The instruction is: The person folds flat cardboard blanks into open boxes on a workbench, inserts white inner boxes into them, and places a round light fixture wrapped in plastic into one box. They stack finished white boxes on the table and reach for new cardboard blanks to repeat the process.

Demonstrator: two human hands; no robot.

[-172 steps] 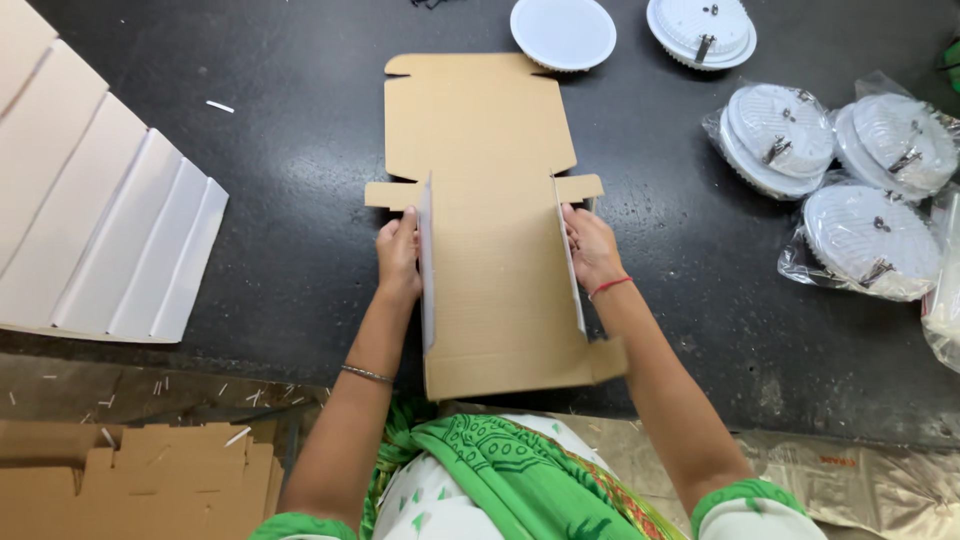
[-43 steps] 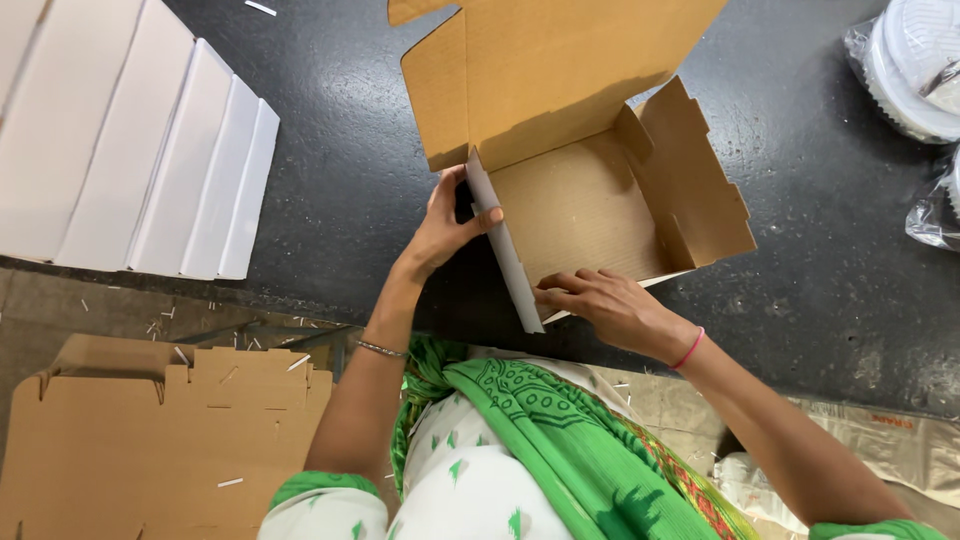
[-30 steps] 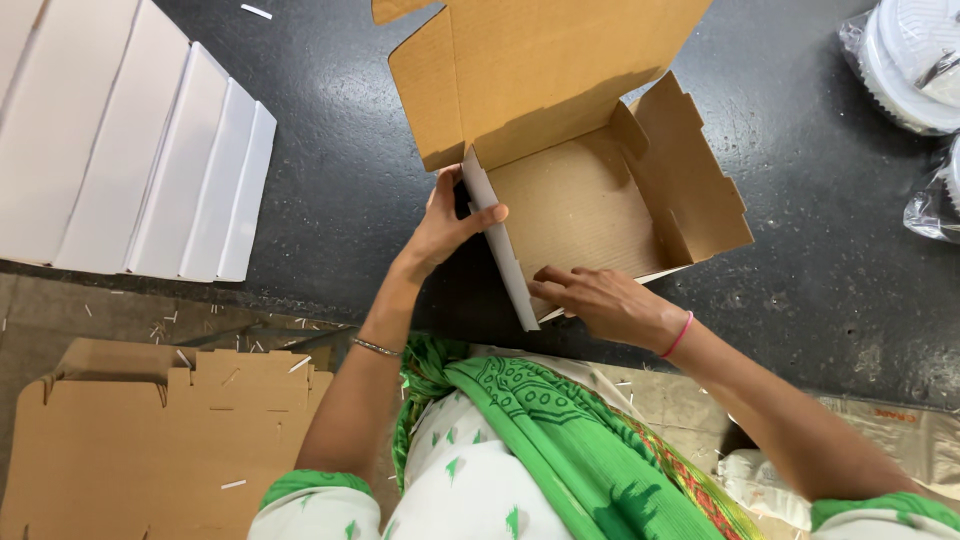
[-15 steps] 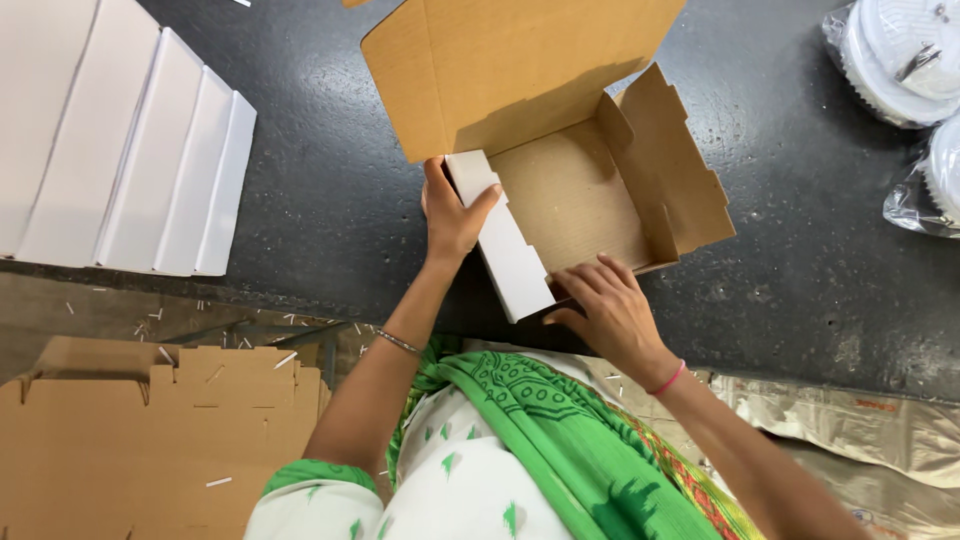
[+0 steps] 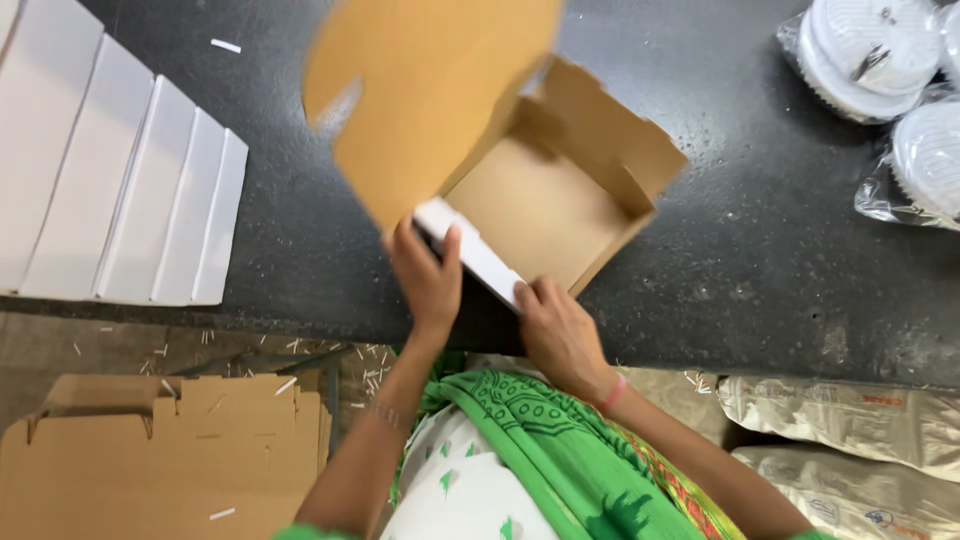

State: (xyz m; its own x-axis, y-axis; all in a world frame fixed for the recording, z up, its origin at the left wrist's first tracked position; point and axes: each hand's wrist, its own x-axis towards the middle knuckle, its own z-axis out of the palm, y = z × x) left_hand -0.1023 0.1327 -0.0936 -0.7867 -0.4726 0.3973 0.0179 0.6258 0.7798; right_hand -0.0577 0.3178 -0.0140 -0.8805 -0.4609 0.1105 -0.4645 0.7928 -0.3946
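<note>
Cardboard box [image 5: 545, 205] half-folded, near edge of black table [image 5: 760, 260].
Lid raised, blurred. Left hand [image 5: 428, 280] and right hand [image 5: 560, 330] both grip the white front wall [image 5: 470, 250]. White panels [image 5: 120, 180] left; bagged white discs [image 5: 880, 70] far right.

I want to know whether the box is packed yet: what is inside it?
The cardboard box shows only its bare brown floor. The raised lid hides the far left corner.
</note>
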